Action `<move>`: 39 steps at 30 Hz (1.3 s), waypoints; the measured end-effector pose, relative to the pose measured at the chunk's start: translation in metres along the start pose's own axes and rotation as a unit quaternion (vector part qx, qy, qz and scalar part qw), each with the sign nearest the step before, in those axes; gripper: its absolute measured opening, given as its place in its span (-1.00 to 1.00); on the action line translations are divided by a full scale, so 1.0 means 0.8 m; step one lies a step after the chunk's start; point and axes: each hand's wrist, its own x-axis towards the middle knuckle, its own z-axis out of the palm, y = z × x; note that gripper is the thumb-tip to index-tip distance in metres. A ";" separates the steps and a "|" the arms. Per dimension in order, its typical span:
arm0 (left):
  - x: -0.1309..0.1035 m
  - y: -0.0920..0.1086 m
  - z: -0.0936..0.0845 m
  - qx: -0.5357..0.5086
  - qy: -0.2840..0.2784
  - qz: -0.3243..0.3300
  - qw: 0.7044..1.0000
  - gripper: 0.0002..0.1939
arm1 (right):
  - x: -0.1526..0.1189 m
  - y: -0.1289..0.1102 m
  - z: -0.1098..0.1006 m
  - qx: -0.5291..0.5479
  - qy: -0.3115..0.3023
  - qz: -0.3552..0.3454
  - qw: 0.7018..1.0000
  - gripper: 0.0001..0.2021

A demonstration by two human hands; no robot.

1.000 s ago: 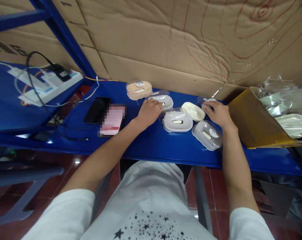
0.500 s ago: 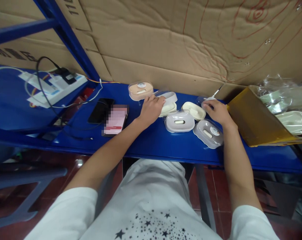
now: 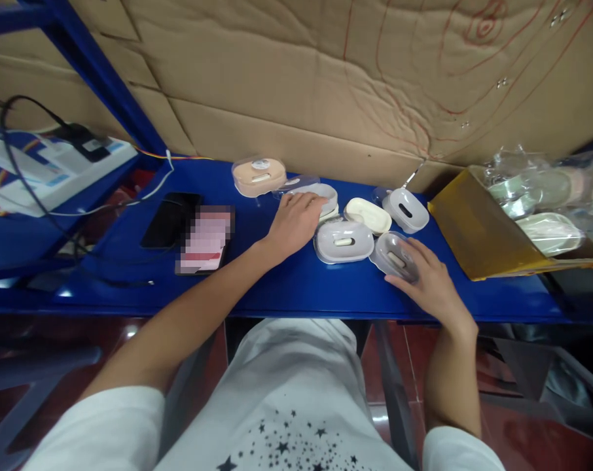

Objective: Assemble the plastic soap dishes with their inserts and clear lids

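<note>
Here, the right hand (image 3: 429, 278) spreads around a grey dish (image 3: 389, 254), thumb apart; the left hand (image 3: 295, 224) arches over a pale dish (image 3: 326, 193) (I can't tell either's grip).

Muted light, soft blur, stretched edges, glare on the floor (image 3: 410, 366)

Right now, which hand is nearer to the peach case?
Left. The left hand is to the right of the peach case and closer to the camera; the right hand is much farther right, at the frontmost grey case.
</note>
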 end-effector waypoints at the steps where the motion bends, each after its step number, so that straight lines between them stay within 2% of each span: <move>1: -0.001 0.007 -0.005 -0.012 0.009 0.013 1.000 -0.59 | -0.006 0.003 0.009 0.015 0.002 0.002 1.000 -0.32; 5: -0.008 0.033 -0.015 -0.057 0.010 0.099 0.993 -0.63 | 0.002 0.016 0.023 0.105 0.070 0.001 0.992 -0.44; 9: -0.015 0.045 -0.006 -0.069 -0.043 0.184 0.980 -0.66 | 0.012 0.027 0.028 0.071 0.134 0.039 0.988 -0.49; 13: -0.020 0.050 -0.001 -0.043 -0.066 0.208 0.975 -0.69 | 0.002 0.034 0.039 0.035 0.201 0.075 0.976 -0.60; 15: -0.021 0.055 -0.006 -0.039 -0.056 0.216 0.974 -0.70 | -0.007 0.034 0.042 0.050 0.256 0.058 0.964 -0.63; 17: -0.022 0.061 -0.014 -0.048 -0.037 0.230 0.971 -0.70 | -0.015 0.028 0.044 0.059 0.285 0.025 0.956 -0.64; 19: -0.022 0.065 -0.019 -0.057 -0.016 0.237 0.970 -0.71 | -0.019 0.018 0.046 0.040 0.254 -0.012 0.966 -0.66; 21: -0.021 0.064 -0.019 -0.058 0.001 0.239 0.969 -0.72 | -0.018 0.009 0.051 -0.013 0.183 -0.039 0.982 -0.68; 23: -0.020 0.060 -0.015 -0.046 0.011 0.241 0.969 -0.73 | -0.014 0.004 0.058 -0.070 0.128 -0.048 0.988 -0.64; 24: -0.019 0.058 -0.014 -0.039 0.015 0.243 0.969 -0.74 | -0.013 0.004 0.061 -0.092 0.119 -0.047 0.987 -0.61; 28: -0.021 0.056 -0.025 -0.031 0.033 0.261 0.964 -0.77 | -0.010 0.014 0.067 -0.103 0.139 -0.047 0.984 -0.61; 32: -0.029 0.069 -0.043 -0.032 0.055 0.281 0.958 -0.78 | -0.008 0.023 0.065 -0.065 0.136 -0.061 0.987 -0.63; 39: -0.032 0.069 -0.028 -0.024 0.099 0.331 0.938 -0.81 | -0.011 0.014 0.063 -0.043 0.132 -0.058 0.989 -0.69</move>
